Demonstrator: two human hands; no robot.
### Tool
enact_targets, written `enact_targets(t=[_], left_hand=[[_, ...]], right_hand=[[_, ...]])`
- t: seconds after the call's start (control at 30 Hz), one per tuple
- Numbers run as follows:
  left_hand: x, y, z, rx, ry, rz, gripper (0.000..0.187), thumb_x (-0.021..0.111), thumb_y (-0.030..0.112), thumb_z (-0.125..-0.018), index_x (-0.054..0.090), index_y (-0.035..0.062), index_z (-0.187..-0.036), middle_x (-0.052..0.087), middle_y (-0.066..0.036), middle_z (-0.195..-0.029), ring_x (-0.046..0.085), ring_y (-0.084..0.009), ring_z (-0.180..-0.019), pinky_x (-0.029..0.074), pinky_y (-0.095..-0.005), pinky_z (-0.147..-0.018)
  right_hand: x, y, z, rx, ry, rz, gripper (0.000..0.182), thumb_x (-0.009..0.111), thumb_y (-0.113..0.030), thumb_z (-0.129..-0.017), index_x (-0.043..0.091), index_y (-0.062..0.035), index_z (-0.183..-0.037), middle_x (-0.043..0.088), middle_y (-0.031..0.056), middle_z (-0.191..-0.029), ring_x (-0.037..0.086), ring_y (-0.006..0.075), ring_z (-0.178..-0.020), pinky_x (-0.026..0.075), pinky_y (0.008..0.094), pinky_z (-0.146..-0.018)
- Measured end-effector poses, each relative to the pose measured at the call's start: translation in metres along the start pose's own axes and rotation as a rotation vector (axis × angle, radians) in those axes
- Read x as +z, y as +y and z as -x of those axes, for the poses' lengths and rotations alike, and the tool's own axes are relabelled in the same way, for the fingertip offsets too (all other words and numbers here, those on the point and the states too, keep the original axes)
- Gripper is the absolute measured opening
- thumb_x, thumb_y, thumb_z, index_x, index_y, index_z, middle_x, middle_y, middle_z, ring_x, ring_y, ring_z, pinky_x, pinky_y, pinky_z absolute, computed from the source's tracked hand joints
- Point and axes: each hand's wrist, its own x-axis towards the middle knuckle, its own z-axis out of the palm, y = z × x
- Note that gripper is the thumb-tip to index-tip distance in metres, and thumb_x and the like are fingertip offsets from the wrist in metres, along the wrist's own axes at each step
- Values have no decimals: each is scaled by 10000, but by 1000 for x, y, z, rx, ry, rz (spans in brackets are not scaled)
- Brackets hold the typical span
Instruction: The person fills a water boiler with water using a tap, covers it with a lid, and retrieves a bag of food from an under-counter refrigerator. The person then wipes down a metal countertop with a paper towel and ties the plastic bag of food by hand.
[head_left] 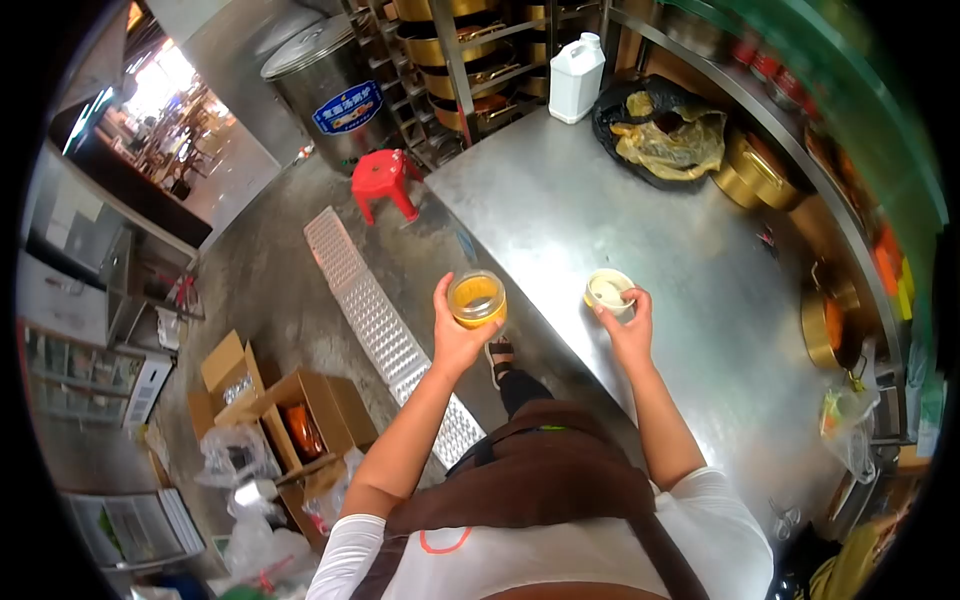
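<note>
My left hand [460, 335] is wrapped round a clear jar [478, 299] with yellow-orange contents, held up in front of me over the floor beside the table. The jar's mouth faces up and shows no lid. In my right hand [630, 325] is a pale lid [609, 290], gripped at its right edge with thumb and fingers. I see its hollow inner side. The lid is above the near-left part of the steel table [545, 220], apart from the jar.
A white jug [577, 78], a black bag [620, 150] and brass pots [745, 180] stand along the table's back and right. A red stool [385, 180], metal drain grating [375, 320] and cardboard boxes [340, 405] are on the floor to the left.
</note>
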Motion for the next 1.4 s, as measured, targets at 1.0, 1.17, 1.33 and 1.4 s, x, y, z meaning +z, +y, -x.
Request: enact_targets(t=[1.0,1.17,1.33,1.4], left_hand=[[-179,-151,-428,172,-688,-140,250,564,225,-895,638,48,-1055,650,-96,-1069,590,-255,-1034,442,-335,-915],[-360,-114,-478,-188,-568,-119,456,364,339,-986,657,8,-873,690,-80,-828,620,-156,-843,465,-293,-823],[-486,-141,-513,-147,-219,37,584,273,425,-996,666,-3,-931,693,-102,-855,616,-162,-850,457,-290,-842],[-513,-133,-520,-239,-88,-7,632,238,442,-995,661,-24,-945,690,-124,-884,632,-181,-858,457,-303,-867]], right_hand=[[334,-379,-372,-675,-117,-212,275,407,-174,-980,551,41,-1071,644,162,-993,622,217,-859,492,330,-807],[494,-507,-461,-717,-339,-289,365,400,-285,-990,532,27,-1125,634,155,-996,625,213,-890,510,332,-808],[663,-609,-569,-536,-404,-462,572,365,-356,-988,313,142,-1265,458,308,-1231,536,359,-1117,477,427,-950],[705,-636,-605,-525,-352,-562,653,389,-369,-972,199,143,-1330,400,325,-1234,545,394,-1081,509,439,-900]])
